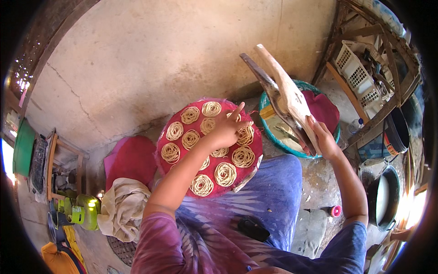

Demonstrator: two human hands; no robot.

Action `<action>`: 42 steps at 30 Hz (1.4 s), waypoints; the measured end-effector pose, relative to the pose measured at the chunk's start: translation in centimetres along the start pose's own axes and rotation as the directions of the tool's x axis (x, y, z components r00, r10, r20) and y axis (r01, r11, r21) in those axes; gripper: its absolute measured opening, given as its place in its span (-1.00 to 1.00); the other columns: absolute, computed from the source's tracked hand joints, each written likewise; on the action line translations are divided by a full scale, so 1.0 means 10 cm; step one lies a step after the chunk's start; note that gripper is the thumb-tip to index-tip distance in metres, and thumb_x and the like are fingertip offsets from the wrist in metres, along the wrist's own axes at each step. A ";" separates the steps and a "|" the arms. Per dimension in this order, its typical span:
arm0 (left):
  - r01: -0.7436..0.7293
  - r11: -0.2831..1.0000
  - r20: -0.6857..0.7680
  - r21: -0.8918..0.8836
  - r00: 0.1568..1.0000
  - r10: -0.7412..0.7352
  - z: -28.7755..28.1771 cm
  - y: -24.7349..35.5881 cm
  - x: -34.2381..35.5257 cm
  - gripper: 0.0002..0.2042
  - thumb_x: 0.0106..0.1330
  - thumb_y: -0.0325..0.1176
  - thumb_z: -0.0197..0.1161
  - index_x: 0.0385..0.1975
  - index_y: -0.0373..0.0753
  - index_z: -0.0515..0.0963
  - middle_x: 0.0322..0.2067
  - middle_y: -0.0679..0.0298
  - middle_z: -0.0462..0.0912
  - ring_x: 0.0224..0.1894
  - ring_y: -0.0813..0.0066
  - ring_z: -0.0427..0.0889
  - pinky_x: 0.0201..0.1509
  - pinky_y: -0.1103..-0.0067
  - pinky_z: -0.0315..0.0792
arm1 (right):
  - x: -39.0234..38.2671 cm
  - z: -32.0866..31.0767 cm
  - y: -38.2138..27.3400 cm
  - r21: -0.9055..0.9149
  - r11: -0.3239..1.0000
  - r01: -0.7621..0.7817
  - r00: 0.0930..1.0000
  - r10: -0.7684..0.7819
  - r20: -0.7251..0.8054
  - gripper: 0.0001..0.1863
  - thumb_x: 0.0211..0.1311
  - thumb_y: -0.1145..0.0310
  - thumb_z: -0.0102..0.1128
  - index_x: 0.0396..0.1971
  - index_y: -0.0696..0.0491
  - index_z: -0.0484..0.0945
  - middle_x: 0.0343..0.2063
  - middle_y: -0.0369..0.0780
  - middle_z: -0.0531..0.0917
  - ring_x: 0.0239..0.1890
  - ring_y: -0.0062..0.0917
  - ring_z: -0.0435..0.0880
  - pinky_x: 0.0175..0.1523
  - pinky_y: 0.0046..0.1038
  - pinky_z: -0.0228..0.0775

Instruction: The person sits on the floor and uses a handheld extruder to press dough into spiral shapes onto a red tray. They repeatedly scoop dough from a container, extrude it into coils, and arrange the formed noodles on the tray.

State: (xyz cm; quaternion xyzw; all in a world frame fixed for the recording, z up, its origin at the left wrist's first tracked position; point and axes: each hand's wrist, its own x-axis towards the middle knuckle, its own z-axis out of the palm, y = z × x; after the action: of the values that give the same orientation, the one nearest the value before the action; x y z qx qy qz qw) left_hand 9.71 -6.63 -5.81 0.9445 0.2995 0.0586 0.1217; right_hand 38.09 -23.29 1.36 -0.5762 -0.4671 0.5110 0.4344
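Observation:
My left hand (224,132) is over a round red cloth-covered tray (178,154) on my lap, fingers apart at the upper right among several pale coiled strand nests (225,174); whether the fingertips touch one cannot be told. My right hand (323,139) grips a long wooden tool (291,102) made of a pale piece and a darker piece, raised diagonally over a teal basin (296,154). In the basin are a pale mass (278,128) and a dark red cloth (321,107), partly hidden by the tool.
A plain wall (155,55) stands ahead. At left are red cloths (127,160), a crumpled cream cloth (123,205), green gas cylinders (86,210) and a green tub (25,146). At right are a white crate (360,73), wooden framing, dark buckets (383,196) and a pink-lidded jar (335,211).

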 end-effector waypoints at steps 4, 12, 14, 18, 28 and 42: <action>-0.109 0.904 -0.186 0.413 0.962 0.201 0.02 0.00 -0.13 -0.34 0.11 -0.61 0.23 0.28 0.06 0.42 0.52 0.30 -0.09 0.46 0.08 0.11 0.49 0.05 0.02 | -0.21 0.00 0.30 0.060 0.996 0.061 0.996 -0.057 -0.069 -0.32 0.49 -0.22 -0.33 -0.31 0.15 0.51 -0.65 -0.20 0.58 -0.72 -0.56 0.54 -0.64 -0.54 0.38; 0.209 0.802 -0.489 0.560 0.864 0.117 -0.56 -0.07 -0.67 -0.61 0.20 -0.44 0.26 0.06 -0.06 0.57 0.31 0.37 0.36 0.32 0.19 0.35 0.42 0.14 0.17 | -0.85 0.20 1.02 0.253 0.967 0.040 0.978 0.015 -0.210 -0.26 0.44 -0.26 -0.27 -0.40 0.21 0.50 -0.62 -0.13 0.60 -0.68 -0.45 0.58 -0.57 -0.46 0.44; 0.278 0.894 -0.669 0.353 0.743 0.033 -0.77 -0.19 -1.20 -0.76 0.17 -0.38 0.32 -0.14 -0.09 0.62 0.14 0.37 0.54 0.21 0.22 0.46 0.29 0.17 0.28 | -0.96 0.41 1.30 0.318 0.935 0.157 0.963 -0.073 -0.258 -0.24 0.43 -0.30 -0.30 -0.35 0.21 0.50 -0.61 -0.13 0.60 -0.67 -0.44 0.59 -0.56 -0.46 0.43; 0.426 0.903 -0.869 -0.060 0.422 -0.257 -0.54 -0.45 -2.40 -0.80 0.19 -0.31 0.39 -0.57 -0.26 0.59 -0.39 0.27 0.69 -0.29 0.25 0.63 -0.14 0.38 0.41 | -0.99 0.88 1.79 0.491 0.848 0.199 0.966 -0.085 -0.245 -0.19 0.36 -0.40 -0.34 -0.21 0.17 0.48 -0.55 -0.14 0.60 -0.63 -0.43 0.58 -0.53 -0.43 0.43; 0.908 0.373 -0.335 -0.189 0.298 -0.894 0.75 -0.32 -4.30 -0.66 0.40 -0.16 0.16 -0.46 -0.30 0.66 -0.60 0.16 0.68 -0.50 0.28 0.68 -0.33 0.42 0.48 | -1.31 0.80 1.68 -0.017 0.986 0.169 0.955 -0.168 -0.243 -0.29 0.19 -0.14 0.30 -0.07 0.27 0.42 -0.37 -0.10 0.61 -0.38 -0.41 0.66 -0.28 -0.36 0.55; 0.645 0.472 -0.253 -0.601 0.407 -0.878 0.51 -0.79 -3.44 -0.56 0.52 -0.12 0.04 -0.12 -0.47 0.62 -0.43 0.04 0.71 -0.40 0.46 0.70 -0.31 0.59 0.50 | -2.37 0.52 1.86 -0.697 0.717 0.003 0.766 -0.450 -0.460 -0.14 -0.09 0.03 0.50 0.16 0.19 0.35 -0.25 -0.03 0.63 -0.30 -0.18 0.69 -0.19 -0.24 0.55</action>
State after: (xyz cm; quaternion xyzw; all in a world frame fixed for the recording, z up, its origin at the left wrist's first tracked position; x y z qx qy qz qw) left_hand -21.72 -21.38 -14.09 0.5849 0.7071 0.3152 0.2420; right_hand 33.70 -49.96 -13.04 -0.7560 -0.5245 0.0412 0.3893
